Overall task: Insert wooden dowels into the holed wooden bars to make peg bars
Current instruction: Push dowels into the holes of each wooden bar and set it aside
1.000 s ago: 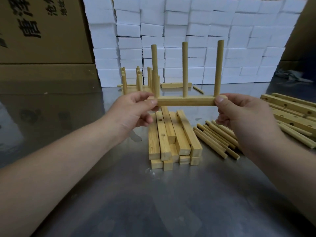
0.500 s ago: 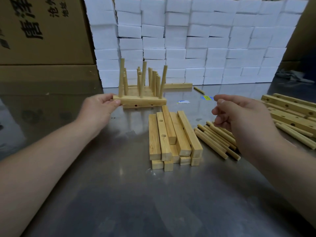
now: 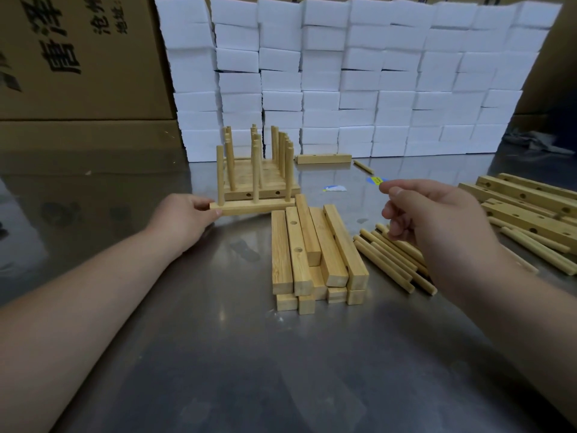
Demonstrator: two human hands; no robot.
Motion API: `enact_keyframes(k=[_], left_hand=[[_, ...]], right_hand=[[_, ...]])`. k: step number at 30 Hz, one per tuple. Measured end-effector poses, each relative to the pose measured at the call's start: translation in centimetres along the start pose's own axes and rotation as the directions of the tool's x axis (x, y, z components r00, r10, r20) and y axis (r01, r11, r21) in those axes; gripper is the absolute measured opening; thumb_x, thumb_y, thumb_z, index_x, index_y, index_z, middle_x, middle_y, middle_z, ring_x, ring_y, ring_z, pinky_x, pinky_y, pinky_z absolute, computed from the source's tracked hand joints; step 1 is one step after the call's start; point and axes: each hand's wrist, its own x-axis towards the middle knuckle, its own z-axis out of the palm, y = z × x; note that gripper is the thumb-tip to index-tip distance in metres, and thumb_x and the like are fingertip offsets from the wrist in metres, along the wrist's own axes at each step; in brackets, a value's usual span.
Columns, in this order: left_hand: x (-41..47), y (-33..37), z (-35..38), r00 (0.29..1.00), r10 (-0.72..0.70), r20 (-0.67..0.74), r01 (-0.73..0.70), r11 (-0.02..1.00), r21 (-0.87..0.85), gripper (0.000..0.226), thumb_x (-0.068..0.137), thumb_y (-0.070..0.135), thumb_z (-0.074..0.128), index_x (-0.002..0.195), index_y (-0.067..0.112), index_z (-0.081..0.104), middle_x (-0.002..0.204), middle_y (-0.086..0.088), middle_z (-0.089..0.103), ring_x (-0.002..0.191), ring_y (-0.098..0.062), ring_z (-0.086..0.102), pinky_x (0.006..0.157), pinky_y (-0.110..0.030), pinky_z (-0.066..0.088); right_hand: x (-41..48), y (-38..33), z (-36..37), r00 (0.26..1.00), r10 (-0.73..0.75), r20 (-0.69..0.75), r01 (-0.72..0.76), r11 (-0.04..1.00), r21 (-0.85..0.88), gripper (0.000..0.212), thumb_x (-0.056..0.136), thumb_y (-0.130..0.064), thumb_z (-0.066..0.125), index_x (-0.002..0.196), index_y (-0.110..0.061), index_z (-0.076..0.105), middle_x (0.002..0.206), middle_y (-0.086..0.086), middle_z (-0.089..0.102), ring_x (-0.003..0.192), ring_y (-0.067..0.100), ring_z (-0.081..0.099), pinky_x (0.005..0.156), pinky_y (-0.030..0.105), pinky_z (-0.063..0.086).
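The step in hand looks like putting a done peg bar (image 3: pixel 253 208) down with the others. To do it well, the bar should go down flat on the table (image 3: pixel 218 354), so its three pegs (image 3: pixel 255 175) stand straight up and do not tip. It should sit just in front of the row (image 3: pixel 265 192) of done ones and line up with them. It should not bump the pile of bars (image 3: pixel 312 254) near its right end. The peg bar is low, at the front of that row, and I cannot tell if it is all the way down yet. The left hand (image 3: pixel 184 218) pinches the bar's left end, thumb on top. The grip looks light, on the very end only, so letting go should be slow. The right hand (image 3: pixel 437 223) is up in the air above the loose dowels (image 3: pixel 393 264). Its fingers are softly curled and it holds nothing and touches nothing. My guess is that it will go for a new bar or a dowel next.
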Motion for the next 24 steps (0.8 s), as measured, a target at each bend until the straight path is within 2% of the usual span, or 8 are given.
enact_keyframes(k=[3, 7, 9, 14, 21, 24], left_hand=[[0.3, 0.4, 0.3, 0.998, 0.043, 0.046, -0.049, 0.99, 0.136, 0.036, 0.088, 0.033, 0.061, 0.12, 0.015, 0.063, 0.115, -0.007, 0.064, 0.103, -0.027, 0.058, 0.074, -0.027, 0.039], [1.3, 0.5, 0.9, 0.994, 0.056, 0.098, -0.086, 0.937, 0.34, 0.041, 0.09, 0.038, 0.056, 0.124, 0.015, 0.059, 0.129, -0.006, 0.057, 0.117, -0.027, 0.051, 0.088, -0.03, 0.039], [1.9, 0.4, 1.2, 0.995, 0.039, 0.096, -0.072, 0.926, 0.37, 0.045, 0.09, 0.041, 0.054, 0.127, 0.016, 0.056, 0.131, -0.006, 0.056, 0.118, -0.027, 0.05, 0.091, -0.032, 0.04], [2.9, 0.2, 1.7, 0.996, 0.061, 0.071, -0.083, 0.927, 0.366, 0.041, 0.086, 0.042, 0.057, 0.12, 0.019, 0.06, 0.119, -0.004, 0.062, 0.108, -0.026, 0.054, 0.08, -0.03, 0.04], [4.0, 0.9, 2.3, 0.992, 0.088, 0.088, -0.118, 0.899, 0.423, 0.041, 0.089, 0.039, 0.054, 0.124, 0.017, 0.059, 0.125, -0.007, 0.059, 0.115, -0.028, 0.051, 0.088, -0.032, 0.041], [4.4, 1.1, 2.5, 0.991, 0.101, 0.091, -0.132, 0.878, 0.461, 0.038, 0.091, 0.038, 0.052, 0.12, 0.016, 0.061, 0.12, -0.008, 0.061, 0.11, -0.028, 0.053, 0.085, -0.033, 0.043]], right_hand=[[-0.2, 0.0, 0.2, 1.0, 0.008, 0.008, -0.008, 1.0, 0.0, 0.019, 0.09, -0.012, 0.051, 0.082, -0.02, 0.066, 0.051, -0.009, 0.058, 0.044, 0.004, 0.047, 0.048, 0.015, 0.046], [-0.4, 0.0, 0.5, 1.0, 0.017, 0.023, -0.017, 1.0, 0.001, 0.018, 0.089, -0.014, 0.053, 0.08, -0.019, 0.067, 0.051, -0.009, 0.057, 0.043, 0.005, 0.046, 0.048, 0.017, 0.046], [-0.4, 0.0, 0.5, 0.999, 0.017, 0.03, -0.017, 1.0, -0.005, 0.018, 0.088, -0.014, 0.053, 0.079, -0.019, 0.067, 0.052, -0.009, 0.057, 0.043, 0.005, 0.046, 0.047, 0.016, 0.046], [-0.6, -0.1, 0.6, 0.999, 0.019, 0.042, -0.018, 0.999, -0.041, 0.017, 0.088, -0.016, 0.054, 0.077, -0.02, 0.068, 0.053, -0.007, 0.058, 0.043, 0.006, 0.046, 0.046, 0.016, 0.045], [-0.8, 0.0, 0.7, 0.996, 0.022, 0.088, -0.013, 0.995, -0.102, 0.018, 0.087, -0.016, 0.053, 0.079, -0.022, 0.068, 0.053, -0.006, 0.058, 0.044, 0.005, 0.046, 0.046, 0.015, 0.044], [-0.9, 0.0, 0.8, 0.996, 0.017, 0.092, -0.004, 0.99, -0.138, 0.018, 0.085, -0.018, 0.054, 0.076, -0.022, 0.068, 0.052, -0.007, 0.058, 0.043, 0.004, 0.046, 0.046, 0.016, 0.042]])
